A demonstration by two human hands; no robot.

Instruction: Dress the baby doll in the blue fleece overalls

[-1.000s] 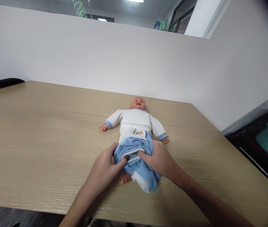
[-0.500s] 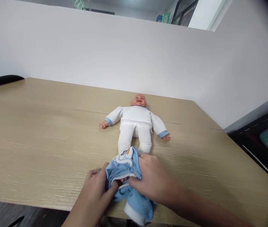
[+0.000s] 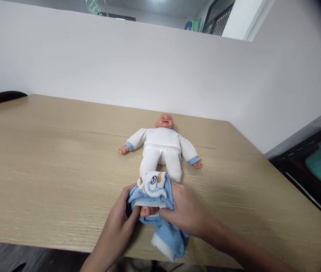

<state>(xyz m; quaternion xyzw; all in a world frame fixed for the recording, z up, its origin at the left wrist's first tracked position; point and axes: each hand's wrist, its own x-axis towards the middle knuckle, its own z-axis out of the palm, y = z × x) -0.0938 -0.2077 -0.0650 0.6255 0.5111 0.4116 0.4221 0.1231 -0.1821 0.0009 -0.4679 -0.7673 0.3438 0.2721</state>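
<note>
Fuzzy cloth garment point(image 3: 169, 238), glossy plastic doll head point(image 3: 164, 121), wood-grained table point(image 3: 64, 170).

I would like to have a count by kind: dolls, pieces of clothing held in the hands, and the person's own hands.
Doll: 1
Blue-and-white garment: 1
Person's hands, left hand and right hand: 2
Total: 4

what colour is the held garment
The garment is blue with white trim, best seen in the head view.
</note>
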